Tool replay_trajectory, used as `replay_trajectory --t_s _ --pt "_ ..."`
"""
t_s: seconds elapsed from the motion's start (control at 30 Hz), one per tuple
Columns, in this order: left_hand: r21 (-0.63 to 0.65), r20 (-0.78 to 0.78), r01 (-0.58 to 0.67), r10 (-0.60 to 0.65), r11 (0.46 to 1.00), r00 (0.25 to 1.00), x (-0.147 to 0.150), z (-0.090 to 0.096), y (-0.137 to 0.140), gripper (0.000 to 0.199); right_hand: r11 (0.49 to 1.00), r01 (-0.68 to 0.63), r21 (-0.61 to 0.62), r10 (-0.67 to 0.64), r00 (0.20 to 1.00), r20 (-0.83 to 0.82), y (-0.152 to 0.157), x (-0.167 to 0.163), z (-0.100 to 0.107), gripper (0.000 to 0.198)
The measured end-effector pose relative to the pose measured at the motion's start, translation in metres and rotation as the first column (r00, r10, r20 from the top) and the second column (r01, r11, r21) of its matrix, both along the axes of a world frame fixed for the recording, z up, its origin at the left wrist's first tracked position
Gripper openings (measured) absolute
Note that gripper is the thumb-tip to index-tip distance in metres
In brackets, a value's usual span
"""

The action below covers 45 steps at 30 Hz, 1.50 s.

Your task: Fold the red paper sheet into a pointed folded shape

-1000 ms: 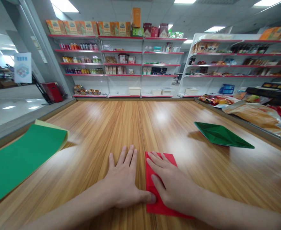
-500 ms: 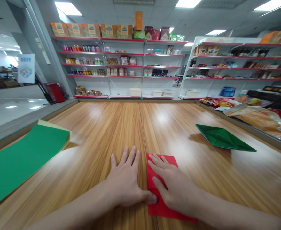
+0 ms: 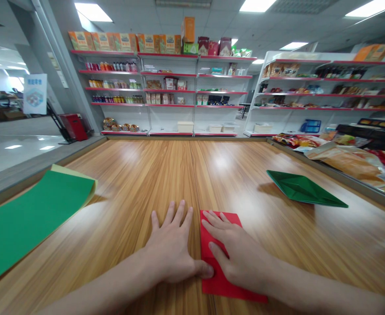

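Observation:
A sheet of red paper [image 3: 218, 284] lies on the wooden table just right of the middle, with a crease running across it. My right hand [image 3: 233, 247] rests flat on top of it and covers much of its right side. Beside the paper, my left hand [image 3: 171, 249] is spread on the bare wood, its thumb reaching over to press the paper's left edge. Farther right on the table sits a folded green paper boat [image 3: 305, 189].
Green sheets with a yellowish underside [image 3: 37, 218] curl up at the table's left. Snack packets [image 3: 353, 162] lie beyond the right edge. Stocked shelves [image 3: 169, 91] stand behind the wooden table [image 3: 153, 170]. A sign [image 3: 35, 94] is at the far left.
Almost nothing differs. Both hands keep their places on the paper and table; the whole view has shifted very slightly.

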<state>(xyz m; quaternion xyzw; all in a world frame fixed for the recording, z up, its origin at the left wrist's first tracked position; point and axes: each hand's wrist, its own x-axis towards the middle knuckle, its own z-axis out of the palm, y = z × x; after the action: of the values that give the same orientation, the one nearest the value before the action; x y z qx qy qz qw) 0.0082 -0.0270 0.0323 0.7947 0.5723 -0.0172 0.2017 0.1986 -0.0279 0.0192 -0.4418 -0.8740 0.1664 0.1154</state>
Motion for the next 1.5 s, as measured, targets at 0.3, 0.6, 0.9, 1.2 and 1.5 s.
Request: replay_trajectory --t_s 0.3,0.6,0.9,1.2,1.5 --pt "0.006 0.015 0.006 -0.006 1.0 1.0 0.0 0.0 0.0 0.114 1.0 -0.004 0.005 0.004 1.0 0.01 0.0 0.001 0.0 0.058" --pt "0.017 0.021 0.005 -0.005 1.0 1.0 -0.001 -0.002 0.0 0.12 0.999 -0.023 0.026 0.023 1.0 -0.006 0.001 0.002 -0.001 0.059" --pt "0.022 0.019 0.004 -0.004 1.0 1.0 -0.001 -0.001 0.0 0.114 1.0 -0.003 0.002 0.003 1.0 0.03 0.001 0.001 0.002 0.059" --pt "-0.007 0.041 0.017 -0.017 1.0 0.999 0.0 0.005 0.001 0.111 0.999 -0.023 0.029 0.023 1.0 -0.002 0.002 0.001 0.001 0.059" --pt "0.016 -0.005 0.052 -0.052 0.999 0.999 0.0 -0.001 0.011 0.116 1.0 -0.017 0.007 0.016 0.995 0.094 0.0 -0.003 0.008 0.058"
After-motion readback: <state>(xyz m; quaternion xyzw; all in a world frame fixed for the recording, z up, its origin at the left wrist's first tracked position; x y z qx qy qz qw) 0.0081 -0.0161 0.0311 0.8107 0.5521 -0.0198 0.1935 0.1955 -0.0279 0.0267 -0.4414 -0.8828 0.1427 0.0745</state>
